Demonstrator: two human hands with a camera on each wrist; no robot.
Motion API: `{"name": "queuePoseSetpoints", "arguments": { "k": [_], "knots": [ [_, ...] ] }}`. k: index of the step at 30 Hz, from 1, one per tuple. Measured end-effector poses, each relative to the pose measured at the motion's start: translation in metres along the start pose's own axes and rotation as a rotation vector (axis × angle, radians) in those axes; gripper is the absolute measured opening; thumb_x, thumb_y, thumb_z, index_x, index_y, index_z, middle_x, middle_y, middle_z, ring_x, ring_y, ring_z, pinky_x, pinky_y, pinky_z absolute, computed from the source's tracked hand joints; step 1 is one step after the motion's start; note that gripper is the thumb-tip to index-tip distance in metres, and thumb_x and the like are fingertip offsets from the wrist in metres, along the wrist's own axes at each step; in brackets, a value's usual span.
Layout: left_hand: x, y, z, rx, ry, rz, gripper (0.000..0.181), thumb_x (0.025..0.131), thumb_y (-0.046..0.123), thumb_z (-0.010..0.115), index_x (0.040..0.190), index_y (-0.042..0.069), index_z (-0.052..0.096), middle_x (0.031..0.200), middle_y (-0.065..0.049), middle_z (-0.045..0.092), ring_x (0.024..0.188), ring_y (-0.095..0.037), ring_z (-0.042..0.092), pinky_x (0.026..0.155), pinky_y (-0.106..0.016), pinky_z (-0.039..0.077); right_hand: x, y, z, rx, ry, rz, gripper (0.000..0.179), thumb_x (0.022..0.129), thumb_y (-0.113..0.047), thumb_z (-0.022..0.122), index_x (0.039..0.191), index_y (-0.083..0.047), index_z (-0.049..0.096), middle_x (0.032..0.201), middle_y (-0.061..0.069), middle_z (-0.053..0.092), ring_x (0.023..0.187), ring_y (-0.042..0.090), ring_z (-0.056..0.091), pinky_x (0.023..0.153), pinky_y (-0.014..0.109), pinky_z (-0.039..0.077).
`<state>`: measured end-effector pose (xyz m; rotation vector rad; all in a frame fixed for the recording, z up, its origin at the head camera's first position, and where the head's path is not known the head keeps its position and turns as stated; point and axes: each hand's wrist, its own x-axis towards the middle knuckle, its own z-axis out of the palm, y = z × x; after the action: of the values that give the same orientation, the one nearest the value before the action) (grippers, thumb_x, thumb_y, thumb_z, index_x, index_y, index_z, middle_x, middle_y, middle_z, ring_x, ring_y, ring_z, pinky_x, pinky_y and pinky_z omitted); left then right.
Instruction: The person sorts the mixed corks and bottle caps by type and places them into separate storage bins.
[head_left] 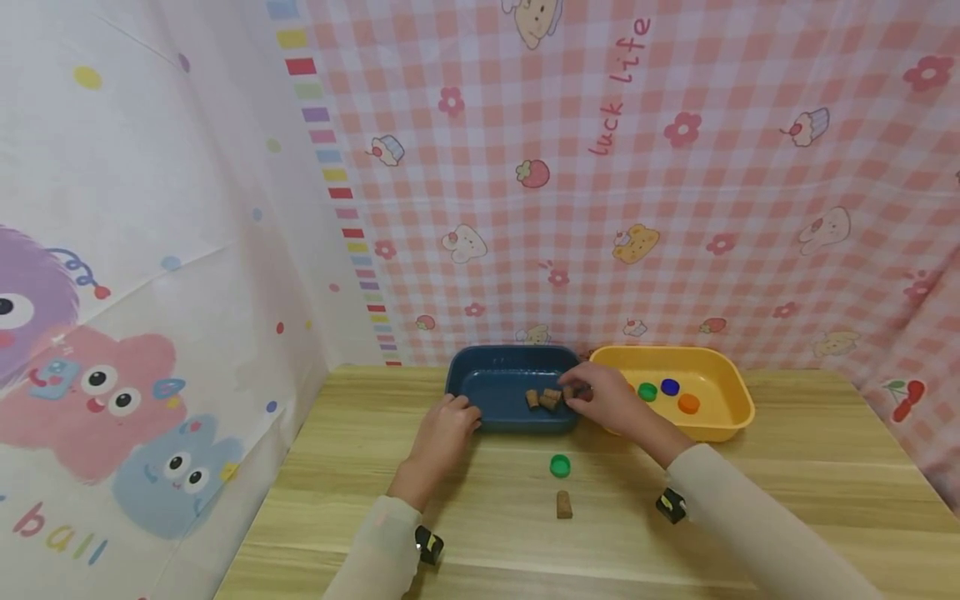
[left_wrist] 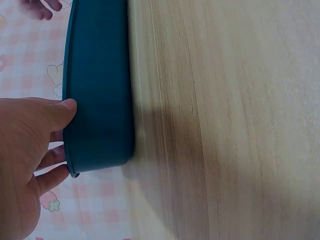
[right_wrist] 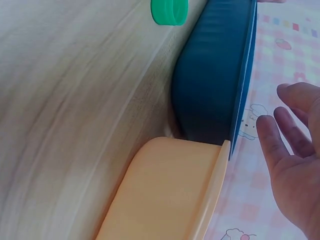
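My left hand (head_left: 444,421) holds the near left corner of a dark blue plastic box (head_left: 517,426), with the thumb on the outside of the rim in the left wrist view. Several brown corks (head_left: 532,400) lie in the right part of this box. Over its right end is my right hand (head_left: 600,396), fingers loosely bent and spread apart; the right wrist view shows nothing between them. One cork (head_left: 567,392) appears right at its fingertips in the head view. On the table in front of the boxes are a green bottle cap (head_left: 560,466) and another cork (head_left: 564,505).
A yellow box (head_left: 720,434) stands against the right end of the blue one, with green, blue and orange caps (head_left: 688,404) inside. The right forearm crosses over its near left corner. Behind the wooden table (head_left: 495,542) hangs a pink checked cloth (head_left: 570,208).
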<state>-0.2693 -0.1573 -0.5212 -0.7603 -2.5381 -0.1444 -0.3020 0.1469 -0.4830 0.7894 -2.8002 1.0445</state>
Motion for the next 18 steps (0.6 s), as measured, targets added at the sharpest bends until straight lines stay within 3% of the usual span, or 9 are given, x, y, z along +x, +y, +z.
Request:
{"name": "queuePoseSetpoints", "arguments": {
  "k": [5,14,18],
  "knots": [
    [0.000,0.000,0.001,0.015,-0.008,-0.002,0.008,0.087,0.014,0.083,0.084,0.013,0.076,0.078,-0.002,0.065,0.070,-0.022,0.055,0.069,-0.033,0.050,-0.014,-0.002,-0.003,0.018,0.007,-0.007,0.030,0.089,-0.004,0.080,0.118,-0.005,0.071,0.116,0.016,0.068,0.106,0.035,0.067,0.088,0.044,0.061],
    [0.000,-0.001,0.002,0.027,-0.025,0.001,0.007,0.089,0.014,0.082,0.085,0.012,0.076,0.079,-0.003,0.065,0.071,-0.022,0.056,0.071,-0.033,0.050,-0.035,-0.010,-0.004,0.060,0.003,-0.020,0.030,0.088,-0.005,0.081,0.117,-0.010,0.072,0.119,0.008,0.069,0.090,0.019,0.061,0.087,0.039,0.061],
    [0.001,-0.001,0.002,0.023,-0.026,-0.002,0.007,0.089,0.014,0.082,0.085,0.012,0.076,0.079,-0.003,0.065,0.072,-0.022,0.056,0.071,-0.033,0.051,-0.043,-0.010,-0.001,0.045,-0.002,-0.040,0.029,0.089,-0.009,0.081,0.116,-0.013,0.072,0.117,0.006,0.070,0.089,0.019,0.061,0.085,0.040,0.061]
  ]
}}
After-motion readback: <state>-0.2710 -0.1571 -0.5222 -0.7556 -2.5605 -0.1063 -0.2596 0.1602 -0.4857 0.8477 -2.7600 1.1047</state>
